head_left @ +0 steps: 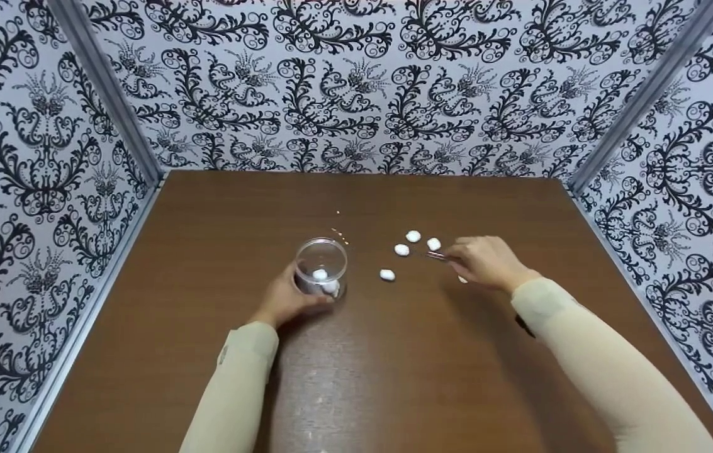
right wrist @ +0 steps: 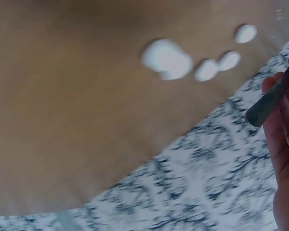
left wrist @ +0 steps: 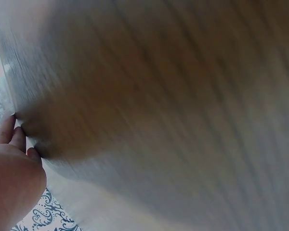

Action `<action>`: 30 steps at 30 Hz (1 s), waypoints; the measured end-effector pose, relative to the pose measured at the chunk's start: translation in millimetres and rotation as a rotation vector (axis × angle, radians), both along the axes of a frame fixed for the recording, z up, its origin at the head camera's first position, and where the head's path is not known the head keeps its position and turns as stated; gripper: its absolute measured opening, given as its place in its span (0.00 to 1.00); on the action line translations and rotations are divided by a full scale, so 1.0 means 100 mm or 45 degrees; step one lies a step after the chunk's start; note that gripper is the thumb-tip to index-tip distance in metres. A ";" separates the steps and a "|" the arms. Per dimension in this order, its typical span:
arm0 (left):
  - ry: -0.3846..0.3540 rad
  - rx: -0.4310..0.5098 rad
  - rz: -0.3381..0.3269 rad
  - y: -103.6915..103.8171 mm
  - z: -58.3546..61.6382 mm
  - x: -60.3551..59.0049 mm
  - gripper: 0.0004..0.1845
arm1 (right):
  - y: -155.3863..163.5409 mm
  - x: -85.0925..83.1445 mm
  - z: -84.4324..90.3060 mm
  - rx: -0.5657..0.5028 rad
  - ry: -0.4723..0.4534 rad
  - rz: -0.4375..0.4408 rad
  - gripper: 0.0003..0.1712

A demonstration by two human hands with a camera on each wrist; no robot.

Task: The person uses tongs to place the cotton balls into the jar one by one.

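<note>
Meanwhile, on the brown table (head_left: 394, 377), the left hand (head_left: 284, 301) curled round the near side of a clear glass (head_left: 321, 267), thumb and fingers wrapped against its wall. The glass stood upright, left of the table's middle, with at least one white ball (head_left: 320, 275) lying inside it. In the left wrist view only the edge of that hand (left wrist: 12, 178) showed, its fingertips (left wrist: 19, 139) against a blurred surface; the glass itself could not be made out there.

The right hand (head_left: 485, 261) hovered right of centre, fingers closed in a pinch on slim metal tweezers (head_left: 437, 255) that pointed left toward the loose balls. The right wrist view showed the same tool as a dark metal strip (right wrist: 269, 101) lying across the curled fingers (right wrist: 284, 125). Whether the tips of the tweezers held anything could not be told.

Four white balls lay on the table between the two hands: one farthest back (head_left: 413, 236), one beside it (head_left: 433, 244) just off the tweezers' tip, one slightly nearer (head_left: 401, 250), and one nearest the glass (head_left: 387, 275). A small white speck (head_left: 462, 279) showed just under the right hand. The right wrist view caught the balls as blurred white blobs (right wrist: 167, 58).

Both arms wore pale cream sleeves (head_left: 589, 358). Black-and-white patterned walls (head_left: 356, 82) enclosed the table on three sides.
</note>
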State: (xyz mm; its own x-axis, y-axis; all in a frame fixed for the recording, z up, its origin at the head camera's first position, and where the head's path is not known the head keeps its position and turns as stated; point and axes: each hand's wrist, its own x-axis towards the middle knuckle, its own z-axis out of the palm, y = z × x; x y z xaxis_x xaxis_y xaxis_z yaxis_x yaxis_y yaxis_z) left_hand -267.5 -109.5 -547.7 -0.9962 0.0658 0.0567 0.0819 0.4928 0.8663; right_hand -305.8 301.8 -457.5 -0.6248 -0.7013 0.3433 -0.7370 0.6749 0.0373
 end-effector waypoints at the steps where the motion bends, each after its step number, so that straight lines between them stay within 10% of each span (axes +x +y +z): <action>1: -0.002 -0.001 -0.001 0.00 0.00 0.00 0.59 | 0.08 0.01 -0.03 -0.005 -0.005 -0.015 0.05; 13: -0.052 0.007 -0.006 0.00 0.02 0.01 0.60 | 0.69 0.13 -0.26 0.029 -0.074 -0.206 0.05; 30: -0.063 -0.032 0.018 0.01 0.01 0.01 0.59 | 0.74 0.20 -0.43 0.134 -0.149 -0.236 0.04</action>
State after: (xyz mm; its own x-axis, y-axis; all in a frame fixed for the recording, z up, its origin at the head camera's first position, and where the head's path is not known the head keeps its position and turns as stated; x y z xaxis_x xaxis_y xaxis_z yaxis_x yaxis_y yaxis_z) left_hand -266.2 -108.5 -546.9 -0.9986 0.0525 0.0056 0.0319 0.5155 0.8563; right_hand -286.2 376.2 -500.4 -0.7776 -0.5987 0.1921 -0.6040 0.7962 0.0359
